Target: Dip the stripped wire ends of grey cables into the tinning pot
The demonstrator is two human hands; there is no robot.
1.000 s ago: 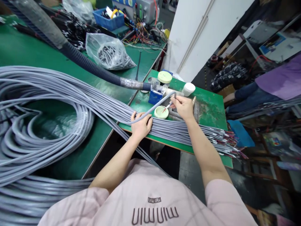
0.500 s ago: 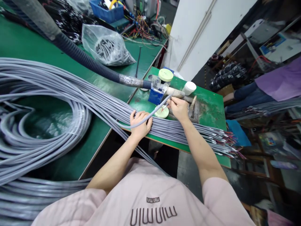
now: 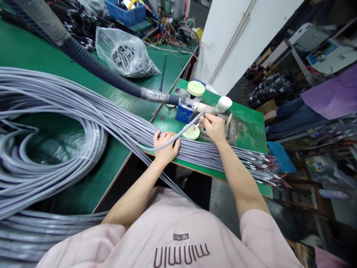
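Note:
My left hand rests on a wide bundle of grey cables, and a single grey cable runs through its fingers. My right hand pinches that cable near its end, where thin coloured wires stick out. Those wires hang just above a round pale green dish. Behind my right hand lies a pale tube-shaped tool handle. The bundle's stripped ends fan out past the green bench's right corner.
A large coil of grey cable fills the left. A corrugated hose ends at a blue box. Nearby stand a white jar and a green-lidded jar. A person's purple sleeve shows at right.
My right hand has shifted slightly left, closer to the green dish. The whole scene sits a little differently as my head moved. My grip on the cable looks unchanged.

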